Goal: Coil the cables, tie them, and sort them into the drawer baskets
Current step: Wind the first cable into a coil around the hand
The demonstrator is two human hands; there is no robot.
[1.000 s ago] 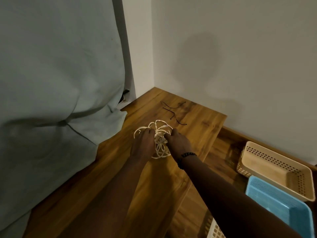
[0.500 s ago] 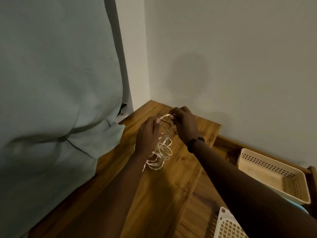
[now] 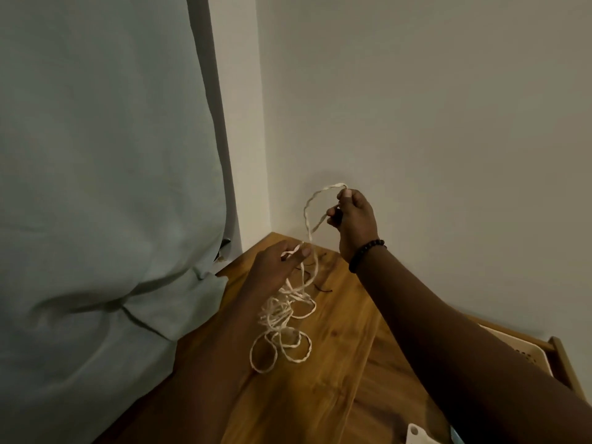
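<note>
A white twisted cable [image 3: 282, 318] hangs in loose tangled loops over the wooden table top [image 3: 320, 395]. My right hand [image 3: 354, 219] is raised in front of the wall and pinches one end of the cable, which arches up from it. My left hand [image 3: 278, 262] sits lower, above the table's far corner, with the cable running through its fingers. The lower loops rest on the wood. Thin dark ties [image 3: 322, 288] lie on the table behind the cable, partly hidden by my left hand.
A pale green curtain [image 3: 96, 187] fills the left side and drapes onto the table edge. A beige perforated basket [image 3: 519, 350] sits in the open drawer at the right, mostly behind my right arm. A white basket corner [image 3: 416, 435] shows at the bottom edge.
My right hand has risen up and to the right, pulling a length of cable out of the bundle. The coil has loosened into hanging loops. The view has tilted upward.
</note>
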